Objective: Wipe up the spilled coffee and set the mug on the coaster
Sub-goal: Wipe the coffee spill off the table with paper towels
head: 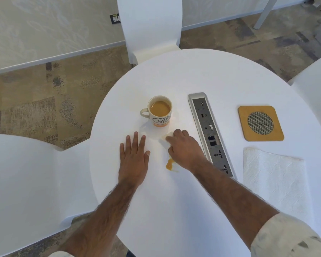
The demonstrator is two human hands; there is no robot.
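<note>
A cream mug full of coffee, lettered "Coffee", stands upright on the round white table. Just below it my right hand presses a folded white tissue flat on the tabletop; most of the tissue is hidden under my fingers. A small brown coffee spill lies beside my right wrist, uncovered. My left hand rests flat on the table, fingers apart, left of the spill. The square cork coaster with a round mesh centre lies far right, with nothing on it.
A silver socket strip is set into the table between mug and coaster. A spread paper towel lies below the coaster. White chairs stand at the far side, at the left and at the right edge.
</note>
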